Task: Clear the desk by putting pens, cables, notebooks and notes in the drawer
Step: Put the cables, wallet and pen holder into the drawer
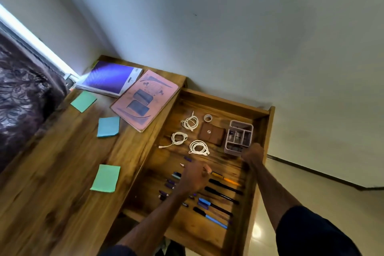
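The wooden drawer stands pulled out beside the desk. In it lie three coiled white cables and several pens in rows. My left hand hovers over the pens with its fingers closed, and a pen tip sticks out of the fist. My right hand is curled on the drawer's right side wall. On the desk lie a purple-and-white notebook, a pink notebook, two green sticky notes and a blue one.
At the back of the drawer are a pink compartment organiser, a brown pouch and a small tape roll. A dark patterned curtain hangs left of the desk. A white wall stands behind, with pale floor at right.
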`<state>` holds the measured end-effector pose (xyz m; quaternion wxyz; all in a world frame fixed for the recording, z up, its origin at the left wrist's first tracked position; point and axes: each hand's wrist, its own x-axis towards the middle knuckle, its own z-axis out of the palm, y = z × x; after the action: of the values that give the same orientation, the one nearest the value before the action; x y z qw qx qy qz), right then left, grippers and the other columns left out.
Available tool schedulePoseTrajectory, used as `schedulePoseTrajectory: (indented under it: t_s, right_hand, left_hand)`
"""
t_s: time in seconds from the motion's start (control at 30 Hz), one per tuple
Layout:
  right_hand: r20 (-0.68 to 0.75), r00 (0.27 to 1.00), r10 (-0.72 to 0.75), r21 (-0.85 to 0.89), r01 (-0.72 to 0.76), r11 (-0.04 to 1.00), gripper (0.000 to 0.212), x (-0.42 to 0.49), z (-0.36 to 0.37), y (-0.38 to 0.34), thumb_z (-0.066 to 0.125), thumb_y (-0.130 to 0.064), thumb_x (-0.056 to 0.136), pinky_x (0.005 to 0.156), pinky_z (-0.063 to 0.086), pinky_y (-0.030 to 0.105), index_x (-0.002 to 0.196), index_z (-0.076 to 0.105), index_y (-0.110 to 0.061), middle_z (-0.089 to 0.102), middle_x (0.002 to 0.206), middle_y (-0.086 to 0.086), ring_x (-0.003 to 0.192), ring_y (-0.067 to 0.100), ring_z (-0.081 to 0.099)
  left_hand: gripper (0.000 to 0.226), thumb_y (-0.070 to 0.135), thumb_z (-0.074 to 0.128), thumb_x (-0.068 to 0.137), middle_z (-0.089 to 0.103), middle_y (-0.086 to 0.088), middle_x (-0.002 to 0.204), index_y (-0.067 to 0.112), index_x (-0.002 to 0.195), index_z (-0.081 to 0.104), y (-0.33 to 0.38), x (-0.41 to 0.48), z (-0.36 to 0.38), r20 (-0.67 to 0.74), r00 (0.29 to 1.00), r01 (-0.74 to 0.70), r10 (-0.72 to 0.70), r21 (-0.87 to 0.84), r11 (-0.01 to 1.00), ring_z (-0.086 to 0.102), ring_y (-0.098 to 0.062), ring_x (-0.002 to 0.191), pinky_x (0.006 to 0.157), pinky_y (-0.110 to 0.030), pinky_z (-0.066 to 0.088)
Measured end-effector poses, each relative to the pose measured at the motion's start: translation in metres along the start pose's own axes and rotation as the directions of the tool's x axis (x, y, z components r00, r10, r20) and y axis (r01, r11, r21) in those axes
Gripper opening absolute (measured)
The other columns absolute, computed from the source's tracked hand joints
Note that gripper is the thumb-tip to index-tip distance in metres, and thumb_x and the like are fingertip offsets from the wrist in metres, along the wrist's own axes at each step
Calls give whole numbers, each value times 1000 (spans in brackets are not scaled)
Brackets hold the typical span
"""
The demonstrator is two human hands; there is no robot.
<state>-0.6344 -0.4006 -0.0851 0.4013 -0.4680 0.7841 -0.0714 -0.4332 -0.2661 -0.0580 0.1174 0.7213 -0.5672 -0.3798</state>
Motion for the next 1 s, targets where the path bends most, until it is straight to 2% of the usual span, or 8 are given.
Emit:
schedulePoseTrajectory:
  t_s: [0.17,0.33,0.43,0.53,0.67,0.77,0.83,1.0]
  right_hand:
    - [51,999,-1,103,-4,995,32,-7,-4,4,73,-18,84,80,60,43,105,71,7,75,101,22,90,37,73]
    - [9,997,-81,138,79,987,31,-39,-8,5,67,-14,91,64,48,31,113,68,7,72,107,20,94,35,70]
    - [16,988,-154,167,150,975,30,-60,-8,8,75,-23,88,62,53,29,109,70,-2,73,103,13,89,28,70]
    - [24,980,-198,112,194,975,26,-79,-6,13,73,-22,88,62,57,31,108,70,-6,73,101,10,83,22,69]
    - [41,945,-326,-1,326,945,17,-112,-11,6,69,-15,89,50,42,19,102,69,-4,72,98,12,72,12,61]
    - [26,933,-358,-113,359,926,19,-127,-21,4,67,-13,87,62,49,27,100,72,0,70,94,14,84,23,66]
    - [49,919,-392,-137,395,908,21,-127,-28,6,67,-15,86,73,46,24,102,75,-4,72,97,8,95,22,68]
    - [112,891,-440,-140,452,881,14,-130,-39,-1,66,-12,86,71,50,25,85,79,-13,73,83,-1,79,12,66]
  left_hand:
    - [13,16,67,87,74,10,98,25,93,74,5,-11,2,-18,999,26,-26,-19,999,63,4,84,72,-9,48]
    - [10,23,65,86,73,15,93,29,87,74,12,-21,8,-58,996,70,-74,-64,995,66,2,86,82,-23,57]
    - [11,23,65,87,72,17,94,31,86,72,15,-29,14,-72,992,92,-101,-125,988,65,2,90,86,-28,58]
    - [12,21,64,90,73,11,99,27,91,74,24,-43,15,-80,992,85,-100,-171,982,66,-3,93,89,-29,57]
    - [14,15,63,89,76,3,100,17,93,77,35,-53,14,-79,995,41,-59,-212,976,69,-11,95,89,-30,56]
    - [16,12,63,87,77,2,97,15,88,79,41,-53,18,-47,998,20,-33,-253,967,70,-10,93,88,-31,57]
    - [16,11,63,86,78,1,98,13,87,79,47,-53,20,-54,998,3,-20,-303,953,70,-10,94,89,-28,56]
    - [18,6,62,89,77,-6,104,4,93,79,62,-61,24,-85,993,40,-81,-397,917,67,-6,92,67,-7,46]
